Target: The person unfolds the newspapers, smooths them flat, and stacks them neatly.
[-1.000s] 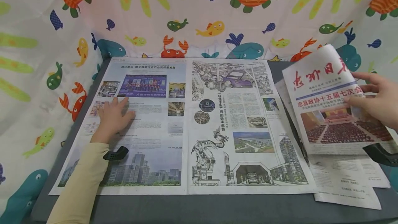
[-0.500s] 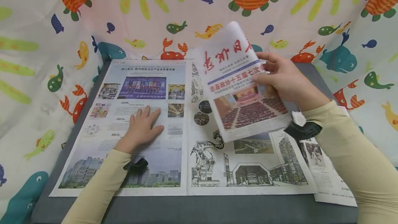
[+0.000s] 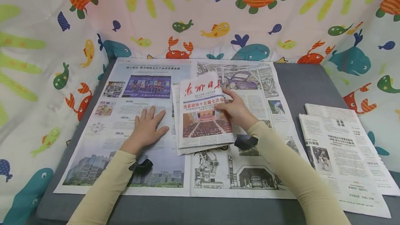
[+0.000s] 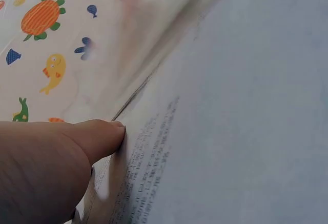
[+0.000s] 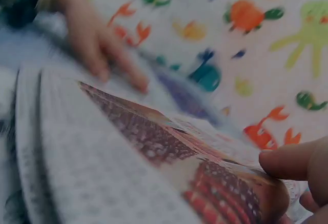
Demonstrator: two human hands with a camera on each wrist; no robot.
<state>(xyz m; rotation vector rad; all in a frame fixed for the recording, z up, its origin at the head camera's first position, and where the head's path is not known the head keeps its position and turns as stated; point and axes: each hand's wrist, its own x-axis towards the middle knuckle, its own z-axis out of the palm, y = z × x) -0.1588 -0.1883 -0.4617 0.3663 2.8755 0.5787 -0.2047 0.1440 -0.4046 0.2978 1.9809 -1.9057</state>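
A folded newspaper with red headline characters and a photo of a full hall is pinched at its right edge by my right hand, thumb on top. It is over the middle of a large spread newspaper; whether it touches the pages I cannot tell. My left hand rests flat on the spread's left page, fingers straight and pointing away. In the right wrist view, the thumb and fingers grip the folded newspaper. The left wrist view shows the left thumb against printed paper.
Two more folded newspapers lie overlapping at the right, one jutting past the edge of the grey table. A white cloth with printed sea animals hangs behind and at both sides.
My right hand has carried the folded newspaper left from the right-hand pile to over the spread's middle, and lowered it. My left hand has slid right and slightly nearer across the left page.
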